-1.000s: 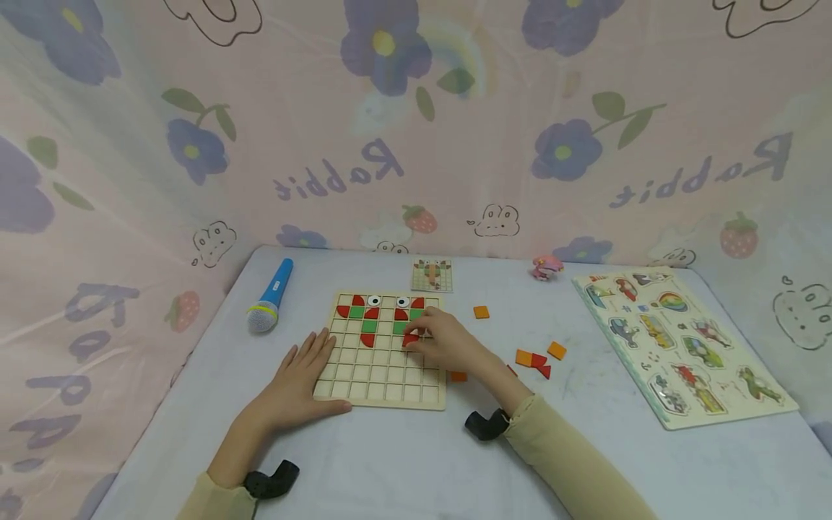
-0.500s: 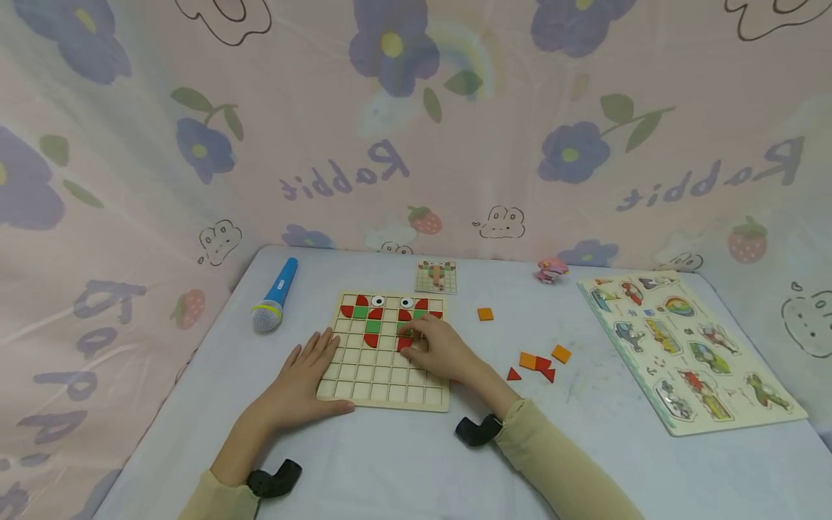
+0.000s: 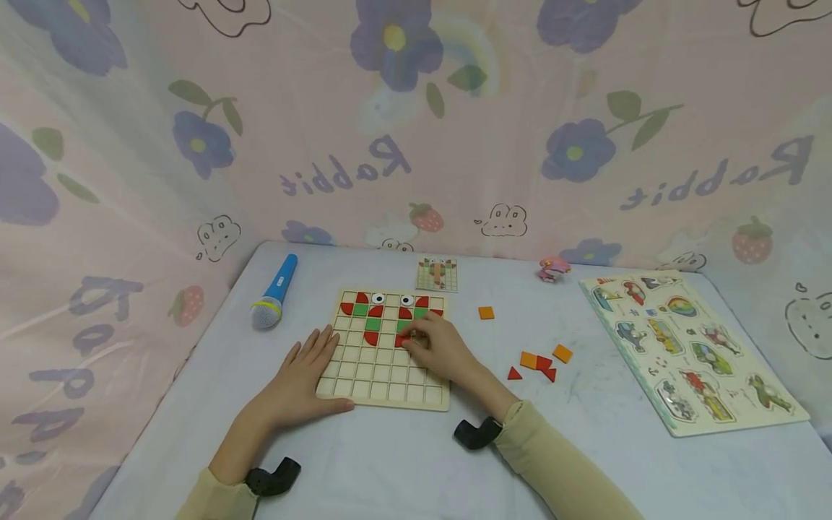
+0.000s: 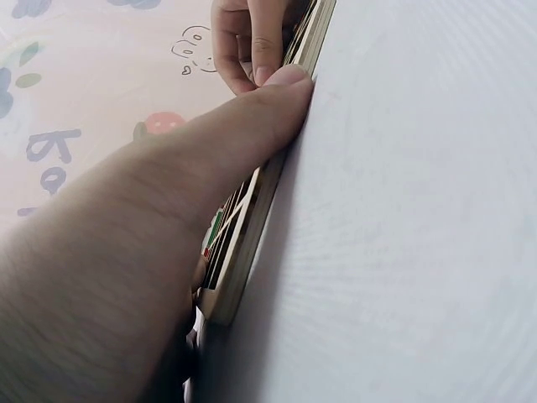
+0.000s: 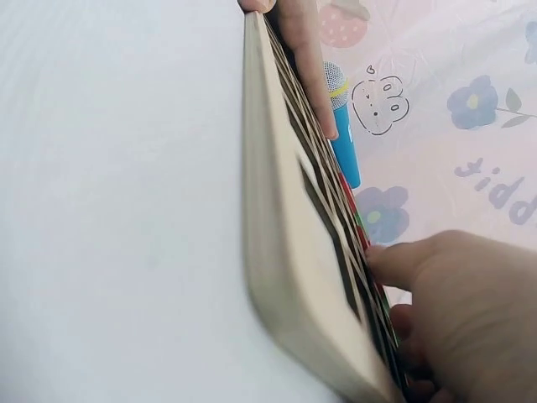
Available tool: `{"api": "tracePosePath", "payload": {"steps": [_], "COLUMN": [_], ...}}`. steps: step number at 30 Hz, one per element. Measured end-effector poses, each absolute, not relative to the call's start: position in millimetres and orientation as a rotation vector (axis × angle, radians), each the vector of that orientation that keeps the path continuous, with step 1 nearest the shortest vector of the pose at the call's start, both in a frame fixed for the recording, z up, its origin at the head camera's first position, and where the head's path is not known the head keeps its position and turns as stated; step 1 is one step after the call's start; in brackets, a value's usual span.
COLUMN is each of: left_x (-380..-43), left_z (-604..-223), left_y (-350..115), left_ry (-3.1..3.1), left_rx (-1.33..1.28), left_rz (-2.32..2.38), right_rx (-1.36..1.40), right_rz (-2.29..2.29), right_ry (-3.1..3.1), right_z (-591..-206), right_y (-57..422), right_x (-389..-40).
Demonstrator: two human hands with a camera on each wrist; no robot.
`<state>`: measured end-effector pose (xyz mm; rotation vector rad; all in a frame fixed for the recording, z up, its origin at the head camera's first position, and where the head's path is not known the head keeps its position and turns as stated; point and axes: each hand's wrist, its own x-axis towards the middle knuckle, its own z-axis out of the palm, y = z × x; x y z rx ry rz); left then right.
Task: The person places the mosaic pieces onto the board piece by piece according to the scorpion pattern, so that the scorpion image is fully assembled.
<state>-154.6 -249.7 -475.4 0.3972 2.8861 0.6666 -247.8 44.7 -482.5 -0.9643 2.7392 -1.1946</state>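
Observation:
A wooden grid board (image 3: pixel 382 391) lies on the table, with red quarter-circle, green square and eye tiles in its upper cells. My left hand (image 3: pixel 295 386) rests along its left side, fingers spread, thumb (image 4: pixel 289 84) at the near edge. My right hand (image 3: pixel 443 348) reaches over the board's right part and pinches a red quarter-circle tile (image 3: pixel 400 341) between thumb and index finger, at a cell below a green square tile (image 3: pixel 401 326). In the right wrist view, the right thumb (image 5: pixel 394 260) is close over the grid; the hand hides some tiles.
A pattern card (image 3: pixel 437 274) lies behind the board. Orange squares (image 3: pixel 486 313) and red triangles (image 3: pixel 514 373) lie loose to the right. Farther right is a picture puzzle board (image 3: pixel 689 354). A toy microphone (image 3: pixel 276 292) lies back left, a pink figurine (image 3: pixel 553 269) back right.
My right hand has shifted the red quarter-circle tile slightly left, into line under the green square. The left hand stays on the board's edge. The head view has shifted a little.

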Motion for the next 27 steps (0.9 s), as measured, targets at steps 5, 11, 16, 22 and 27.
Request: {"api": "tracePosePath", "payload": {"steps": [5, 11, 16, 22, 27], "left_x": [-153, -153, -155, -156, -154], "left_z": [-472, -474, -477, -477, -476], "left_y": [-250, -250, -250, -249, -250], "left_ry": [2.906, 2.91, 2.906, 2.909, 2.9], "left_rx": [0.418, 0.426, 0.418, 0.419, 0.417], "left_rz": [0.665, 0.679, 0.664, 0.671, 0.672], "right_rx": [-0.958, -0.924, -0.808, -0.554, -0.463], "right_rz": [-1.196, -1.225, -1.232, -1.147, -1.05], "right_ry": [2.719, 2.692, 2.793, 2.845, 2.785], "right_z": [-479, -460, -444, -445, -462], "right_y": [45, 65, 112, 170, 197], "right_x": [-250, -266, -289, -309, -315]}}
